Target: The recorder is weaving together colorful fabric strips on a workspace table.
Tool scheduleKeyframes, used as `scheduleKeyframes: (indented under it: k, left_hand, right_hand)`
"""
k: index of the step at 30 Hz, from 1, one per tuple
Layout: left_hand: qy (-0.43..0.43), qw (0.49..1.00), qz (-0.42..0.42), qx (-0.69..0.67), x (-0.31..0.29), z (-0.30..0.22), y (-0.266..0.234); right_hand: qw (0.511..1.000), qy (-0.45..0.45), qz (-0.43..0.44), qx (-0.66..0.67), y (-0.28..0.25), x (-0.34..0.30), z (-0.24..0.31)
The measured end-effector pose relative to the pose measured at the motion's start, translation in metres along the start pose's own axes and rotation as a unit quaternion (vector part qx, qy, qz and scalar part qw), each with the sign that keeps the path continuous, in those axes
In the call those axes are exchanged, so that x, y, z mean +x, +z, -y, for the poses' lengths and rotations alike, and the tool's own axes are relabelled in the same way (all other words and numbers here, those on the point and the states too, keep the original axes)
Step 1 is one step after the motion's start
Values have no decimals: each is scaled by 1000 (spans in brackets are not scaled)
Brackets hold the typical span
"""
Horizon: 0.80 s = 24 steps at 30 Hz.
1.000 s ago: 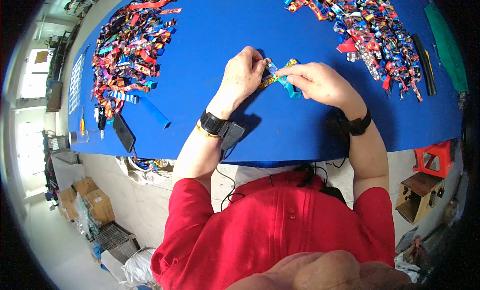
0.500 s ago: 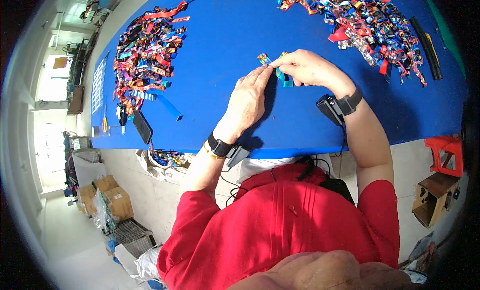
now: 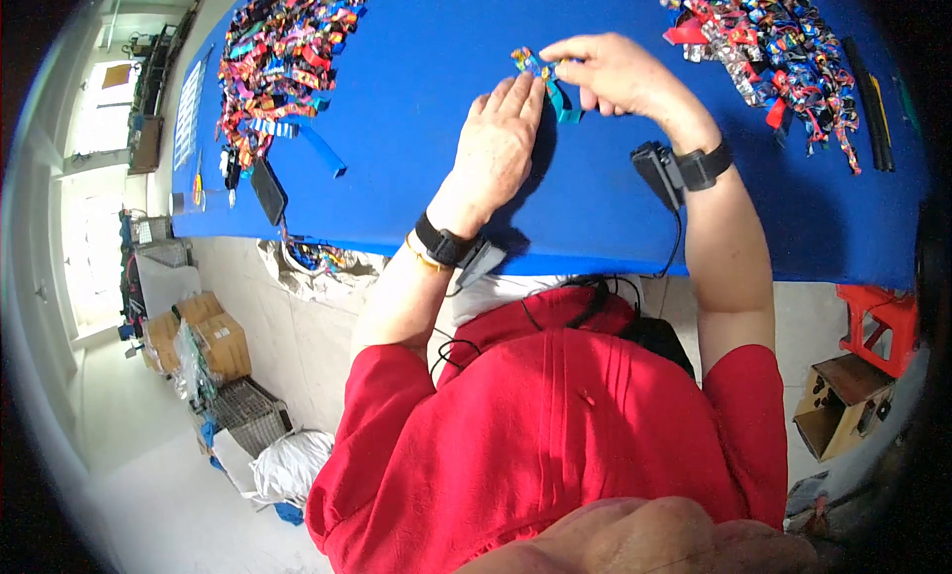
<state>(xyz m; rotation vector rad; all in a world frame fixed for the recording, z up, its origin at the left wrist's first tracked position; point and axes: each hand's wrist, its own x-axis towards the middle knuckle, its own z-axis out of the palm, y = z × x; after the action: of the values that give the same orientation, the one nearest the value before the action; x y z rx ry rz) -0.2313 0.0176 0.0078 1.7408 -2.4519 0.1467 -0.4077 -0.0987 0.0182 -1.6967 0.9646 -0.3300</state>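
Note:
A short strap of printed, multicoloured ribbon point(image 3: 525, 60) with a teal piece point(image 3: 565, 109) lies on the blue table between my hands. My left hand point(image 3: 504, 136) is flat, its fingers stretched out and their tips at the ribbon's near edge. Above the strap's right side is my right hand point(image 3: 627, 78), index finger extended, thumb apart from it and the other fingers bent. Nothing shows between that finger and thumb. The middle of the strap is partly hidden by my fingers.
Heaps of colourful straps lie at left point(image 3: 278, 68) and right point(image 3: 764, 49). A dark phone point(image 3: 268, 191) sits near the table's point(image 3: 416, 192) front left edge, yellow-handled scissors point(image 3: 198, 189) beyond it. Black strips point(image 3: 869, 108) lie far right; a red stool point(image 3: 878, 326) stands below.
My right hand has lifted and drawn slightly away from my left fingers, its index finger and thumb now apart. The whole view has shifted, so the table appears higher.

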Motion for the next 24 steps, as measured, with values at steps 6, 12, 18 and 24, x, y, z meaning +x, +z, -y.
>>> scheduleKeyframes:
  k: [6, 12, 18, 24]
  left_hand:
    - [31, 998, -36, -34, 6, 6, 1]
    - [30, 997, 19, -63, 11, 8, -12]
    - [65, 993, -27, -100, 11, 16, -13]
    - [103, 990, -18, -99, 13, 26, -14]
  right_hand:
    - [997, -43, 60, -28, -3, 2, -11]
    - [993, 35, 74, -82, -13, -25, 35]
    - [991, 15, 70, -114, -8, -29, 30]
    - [983, 21, 64, -174, 2, -23, 31]
